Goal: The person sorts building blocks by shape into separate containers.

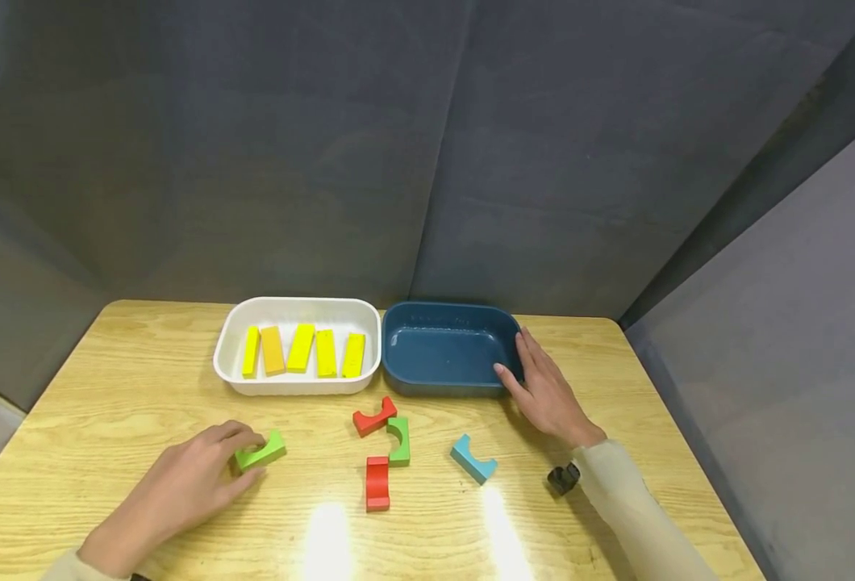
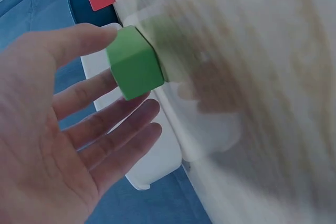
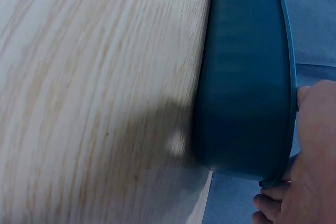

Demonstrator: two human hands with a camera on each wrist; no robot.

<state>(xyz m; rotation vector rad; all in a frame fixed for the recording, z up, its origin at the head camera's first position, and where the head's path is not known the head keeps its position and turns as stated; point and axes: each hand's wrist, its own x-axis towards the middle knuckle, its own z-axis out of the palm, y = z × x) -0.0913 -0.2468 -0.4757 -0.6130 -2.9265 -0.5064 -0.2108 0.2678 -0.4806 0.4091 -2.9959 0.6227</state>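
1 green arch block [image 1: 271,452] takes centre stage on the left of the surface [image 1: 435,549], and the left hand [image 1: 191,484] is right there! Thumb on the near side, fingers curving over the far side, block between them; the left wrist view shows the other fingers loosely spread, and whether that pinch is tight, I cannot tell. Across the way, the right hand [image 1: 547,399] holds the near right corner of the dark blue tray [image 1: 442,389], thumb at the rim, fingers round the outer wall. So the hands stand well apart!

Now, the handling: this block looks light, stiff and tough, perhaps a touch slippery on those smooth faces. Best hold, I'd say, is across 2 flat opposite faces, clear of the curved notch. The tray looks rigid and fairly light, its rim a natural handhold.

And the supporting cast: the white tray [image 1: 297,387] sits just beside the blue, 5 yellow-to-orange bars [image 1: 301,347] inside. Mid-surface, a red arch [image 1: 374,423] lies by another green arch [image 1: 404,444], a lower red arch [image 1: 377,482] just nearer, and a light blue arch [image 1: 473,464] off to the right!
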